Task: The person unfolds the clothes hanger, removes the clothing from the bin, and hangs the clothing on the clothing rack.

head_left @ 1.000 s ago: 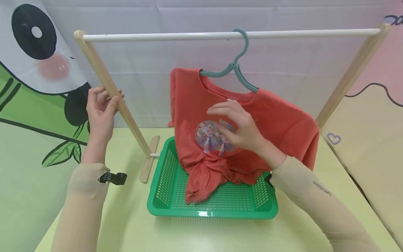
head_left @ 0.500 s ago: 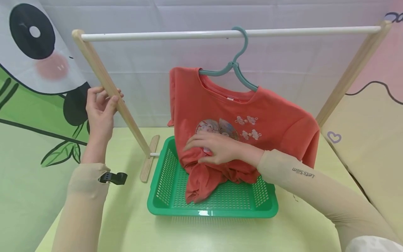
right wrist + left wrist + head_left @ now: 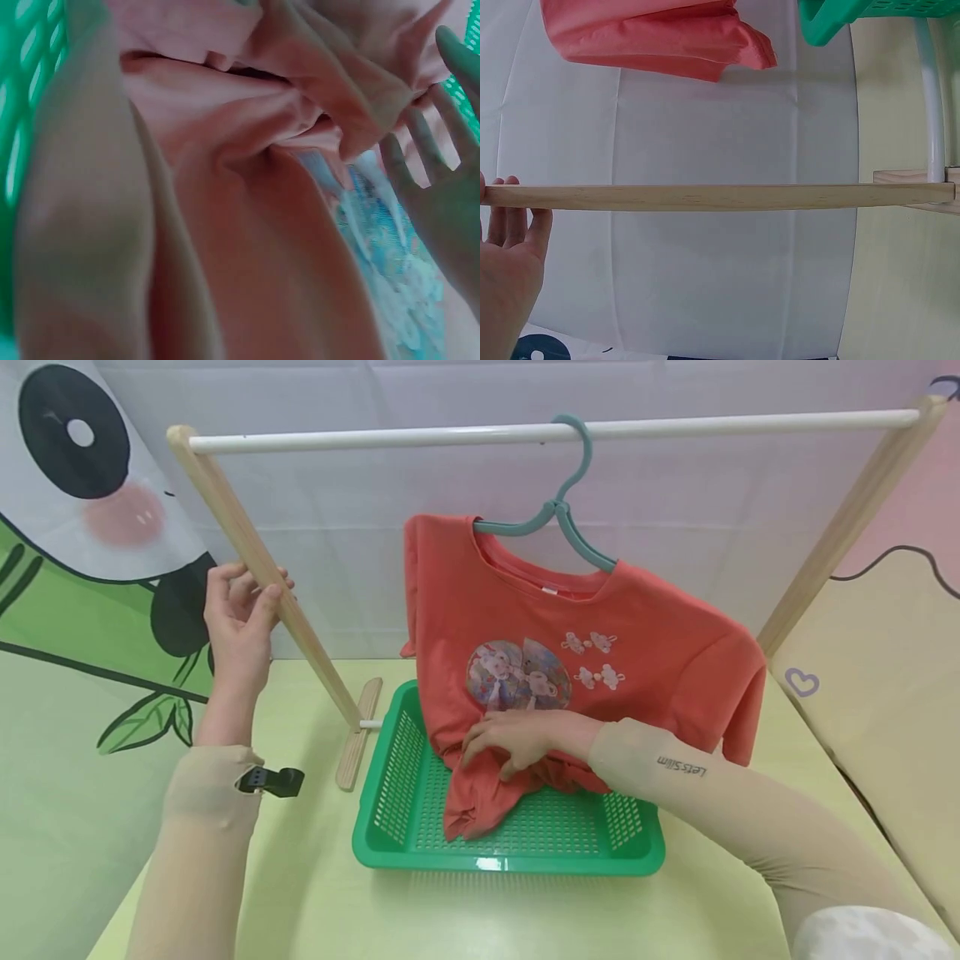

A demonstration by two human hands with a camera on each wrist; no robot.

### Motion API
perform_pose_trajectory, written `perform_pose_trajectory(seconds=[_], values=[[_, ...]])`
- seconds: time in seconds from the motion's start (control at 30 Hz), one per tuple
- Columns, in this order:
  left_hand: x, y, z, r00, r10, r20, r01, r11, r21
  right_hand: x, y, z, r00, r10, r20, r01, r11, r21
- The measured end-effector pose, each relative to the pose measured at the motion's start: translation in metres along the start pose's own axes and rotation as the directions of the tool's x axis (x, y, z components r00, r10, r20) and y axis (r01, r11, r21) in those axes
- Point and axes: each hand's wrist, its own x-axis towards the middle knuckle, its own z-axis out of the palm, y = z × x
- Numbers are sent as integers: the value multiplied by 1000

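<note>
A red shirt [image 3: 652,635] with a round printed patch hangs on a teal hanger [image 3: 581,539], its lower part bunched in a green basket [image 3: 510,863]. My right hand [image 3: 521,737] lies over that bunched part, below the patch. In the right wrist view its fingers [image 3: 427,146] are spread against the folds. At the left, my left hand [image 3: 238,631] grips the wooden post [image 3: 303,631] of the rack, thumb in front and fingers behind. The left wrist view shows the same post [image 3: 705,197] between thumb and fingers.
A white rail [image 3: 360,438] crosses the top and carries the hanger. The right post [image 3: 847,535] slopes down behind the shirt's sleeve. A wooden foot [image 3: 352,764] stands beside the basket on the pale yellow table [image 3: 465,918]. A printed cloth covers the wall.
My right hand has moved down and left from above the shirt's patch to its bunched lower part. My left hand has stayed on the post.
</note>
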Motion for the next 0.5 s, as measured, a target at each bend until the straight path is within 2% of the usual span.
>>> perform_pose_trajectory(seconds=[0.23, 0.37, 0.5], values=[[-1, 0, -1, 1000, -10, -6, 10, 1000, -6, 2, 10, 3, 994, 97, 50, -102, 990, 97], [-1, 0, -1, 1000, -9, -7, 9, 1000, 5, 5, 17, 2, 992, 82, 93, -98, 978, 183], [0, 0, -2, 1000, -19, -6, 19, 1000, -21, 8, 24, 2, 991, 67, 113, -96, 958, 272]])
